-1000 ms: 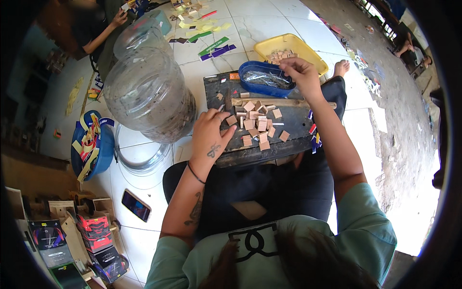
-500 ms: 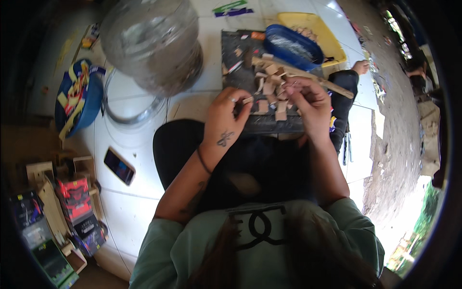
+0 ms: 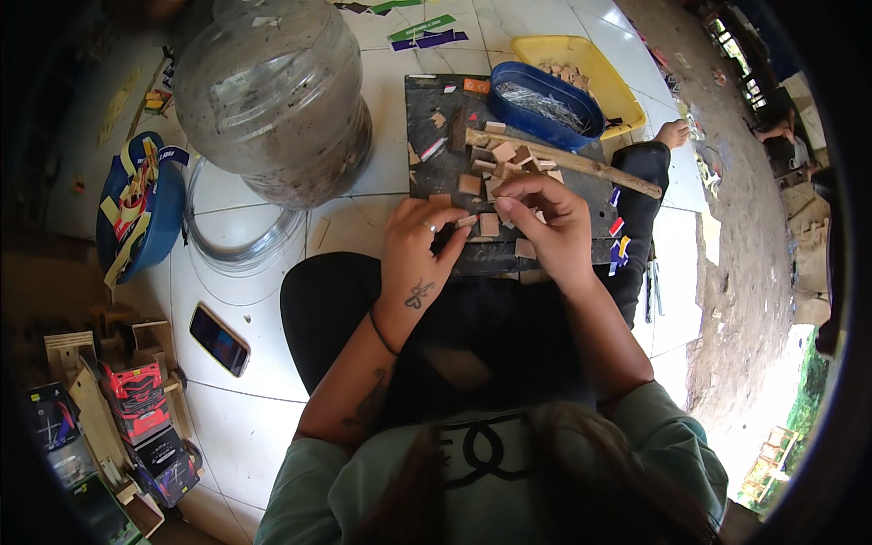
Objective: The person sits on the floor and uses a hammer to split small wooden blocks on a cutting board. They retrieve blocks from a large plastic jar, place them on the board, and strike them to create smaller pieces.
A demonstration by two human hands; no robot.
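Down on the tiled floor (image 3: pixel 272 400), boxed packages (image 3: pixel 136 427) in red, black and blue stand stacked at the lower left, beside a dark phone (image 3: pixel 218 339). Green and purple label strips (image 3: pixel 420 31) lie flat at the top edge; small red and blue scraps (image 3: pixel 619 238) lie right of the dark board (image 3: pixel 427 118). A blue bowl (image 3: pixel 154 213) at left holds yellow strips, next to a large clear jug (image 3: pixel 272 91).

The left hand (image 3: pixel 416 254) pinches a small wooden block (image 3: pixel 466 221) at its fingertips, just above the board's near edge. The right hand (image 3: pixel 549 222) is curled, its fingertips closed on another small piece (image 3: pixel 509 218). More blocks (image 3: pixel 495 163) are scattered on the board. A wooden stick (image 3: pixel 563 163) lies across them, its long axis running from upper left down to the right, below a blue tray (image 3: pixel 509 100) and a yellow tray (image 3: pixel 618 86).
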